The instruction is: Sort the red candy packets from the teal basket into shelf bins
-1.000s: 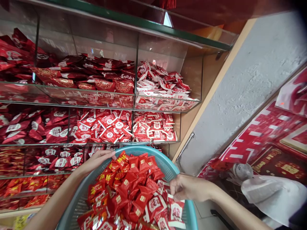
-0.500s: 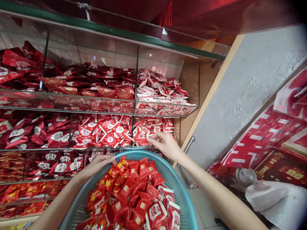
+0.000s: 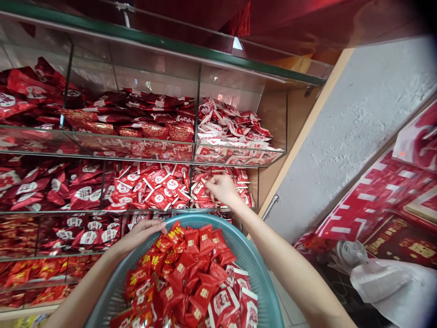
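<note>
A teal plastic basket (image 3: pixel 252 266) heaped with red candy packets (image 3: pixel 191 278) sits low in the middle. My left hand (image 3: pixel 141 234) grips its far left rim, thumb lying on the packets. My right hand (image 3: pixel 221 189) reaches into the middle shelf's right-hand glass compartment (image 3: pixel 247 189), fingers curled down among red-and-white packets (image 3: pixel 201 189); what they hold, if anything, is hidden.
Glass shelves with dividers hold several bins of red packets: a top right bin (image 3: pixel 235 132), a top middle bin (image 3: pixel 150 118) and a middle bin (image 3: pixel 153 184). A grey wall (image 3: pixel 355 123) rises on the right. A small fan (image 3: pixel 346 250) and white bag (image 3: pixel 396 280) lie below.
My right hand rose from the basket's right rim to the middle shelf, then went deeper into the right compartment and curled its fingers. The left hand stayed on the rim.
</note>
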The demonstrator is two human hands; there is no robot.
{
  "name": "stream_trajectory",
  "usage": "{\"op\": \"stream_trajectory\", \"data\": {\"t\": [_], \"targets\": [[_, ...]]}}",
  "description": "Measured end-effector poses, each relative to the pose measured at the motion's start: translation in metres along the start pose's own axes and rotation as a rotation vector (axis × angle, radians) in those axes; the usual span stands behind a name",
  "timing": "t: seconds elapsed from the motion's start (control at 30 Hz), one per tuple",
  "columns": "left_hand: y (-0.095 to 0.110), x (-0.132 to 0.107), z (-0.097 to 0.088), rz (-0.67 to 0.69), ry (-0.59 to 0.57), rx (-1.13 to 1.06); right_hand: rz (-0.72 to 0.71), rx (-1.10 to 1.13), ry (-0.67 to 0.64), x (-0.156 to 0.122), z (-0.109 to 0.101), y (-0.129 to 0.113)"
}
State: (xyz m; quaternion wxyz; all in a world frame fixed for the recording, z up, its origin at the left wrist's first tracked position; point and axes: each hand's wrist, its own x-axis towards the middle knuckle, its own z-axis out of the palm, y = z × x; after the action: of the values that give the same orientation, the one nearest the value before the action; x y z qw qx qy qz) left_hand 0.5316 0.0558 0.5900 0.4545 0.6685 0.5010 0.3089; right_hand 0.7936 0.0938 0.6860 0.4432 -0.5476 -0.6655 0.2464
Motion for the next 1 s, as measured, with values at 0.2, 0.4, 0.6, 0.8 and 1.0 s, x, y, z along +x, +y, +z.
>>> {"op": "stream_trajectory", "data": {"t": [0.2, 0.4, 0.6, 0.8, 1.0], "targets": [[0.003, -0.001, 0.000, -0.013, -0.017, 0.009, 0.141, 0.239, -0.029, -0.017, -0.024, 0.005], [0.003, -0.002, 0.000, 0.012, -0.032, -0.028, 0.321, 0.604, -0.199, -0.066, -0.019, 0.002], [0.005, -0.006, 0.002, -0.105, -0.042, -0.127, 0.404, 0.700, -0.313, -0.110, 0.043, 0.020], [0.005, -0.005, 0.001, -0.007, -0.100, -0.090, 0.426, 0.724, -0.233, -0.113, 0.080, 0.038], [-0.005, 0.003, -0.003, 0.092, -0.110, 0.080, 0.459, 0.773, -0.187, -0.111, 0.092, 0.036]]}}
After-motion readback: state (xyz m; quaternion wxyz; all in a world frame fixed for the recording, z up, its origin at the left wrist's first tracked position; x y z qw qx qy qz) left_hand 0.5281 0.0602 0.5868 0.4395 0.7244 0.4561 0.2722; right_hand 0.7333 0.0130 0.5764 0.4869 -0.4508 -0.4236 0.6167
